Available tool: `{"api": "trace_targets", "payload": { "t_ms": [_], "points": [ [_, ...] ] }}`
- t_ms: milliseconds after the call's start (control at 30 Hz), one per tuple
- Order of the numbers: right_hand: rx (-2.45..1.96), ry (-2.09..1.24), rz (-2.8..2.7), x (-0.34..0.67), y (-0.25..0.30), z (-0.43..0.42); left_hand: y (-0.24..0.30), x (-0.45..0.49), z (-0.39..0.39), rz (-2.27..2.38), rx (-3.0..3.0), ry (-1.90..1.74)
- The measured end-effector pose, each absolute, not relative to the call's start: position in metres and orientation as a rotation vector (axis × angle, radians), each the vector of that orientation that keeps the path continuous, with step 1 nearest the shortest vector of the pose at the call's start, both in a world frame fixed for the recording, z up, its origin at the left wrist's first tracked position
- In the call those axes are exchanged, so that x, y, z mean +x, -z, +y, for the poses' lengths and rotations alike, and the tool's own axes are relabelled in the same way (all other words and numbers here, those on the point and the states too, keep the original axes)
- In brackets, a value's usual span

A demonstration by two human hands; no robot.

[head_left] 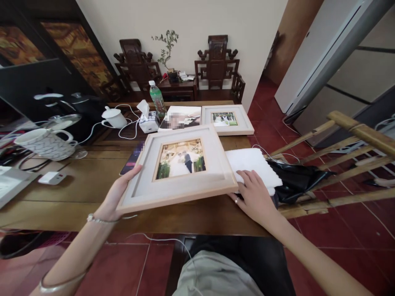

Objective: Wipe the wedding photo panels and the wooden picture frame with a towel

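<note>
A light wooden picture frame (145, 187) with a wedding photo is tilted up above the brown wooden table (77, 181). My left hand (115, 197) grips its left edge, thumb on the front. My right hand (254, 193) holds the frame's right lower corner, with its fingers lying over a white folded cloth (253, 164). A second, smaller frame (226, 119) lies flat farther back, beside an unframed photo print (182, 117).
A phone (132, 158) lies left of the held frame. Farther back stand a green bottle (157, 98), a tissue box (148, 121), a white teapot (114, 117) and a patterned mug (46, 144). A black bag (296, 179) and a bamboo rack (345, 164) sit at right.
</note>
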State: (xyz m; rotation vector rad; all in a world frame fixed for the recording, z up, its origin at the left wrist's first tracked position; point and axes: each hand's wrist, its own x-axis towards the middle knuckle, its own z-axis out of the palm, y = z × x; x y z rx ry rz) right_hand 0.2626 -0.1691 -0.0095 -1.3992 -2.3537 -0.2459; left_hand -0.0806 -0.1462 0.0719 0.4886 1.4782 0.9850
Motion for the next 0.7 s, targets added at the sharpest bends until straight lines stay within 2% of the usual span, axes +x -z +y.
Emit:
{"api": "trace_targets", "payload": {
  "t_ms": [200, 367, 500, 700],
  "points": [
    [-1.534, 0.439, -1.930, 0.310, -0.012, -0.131, -0.050, -0.070, -0.143, 1.401, 0.383, -0.954],
    [-1.433, 0.611, -1.539, 0.345, -0.039, -0.120, -0.022, -0.055, -0.123, 1.317, 0.504, -1.030],
    [-1.448, 0.741, -1.627, 0.339, -0.039, -0.127, -0.002, -0.042, -0.102, 1.245, 0.602, -1.047],
    [-1.253, 0.438, -2.186, 0.310, -0.020, -0.136, 0.008, -0.032, -0.081, 1.245, 0.740, -1.032]
  ]
}}
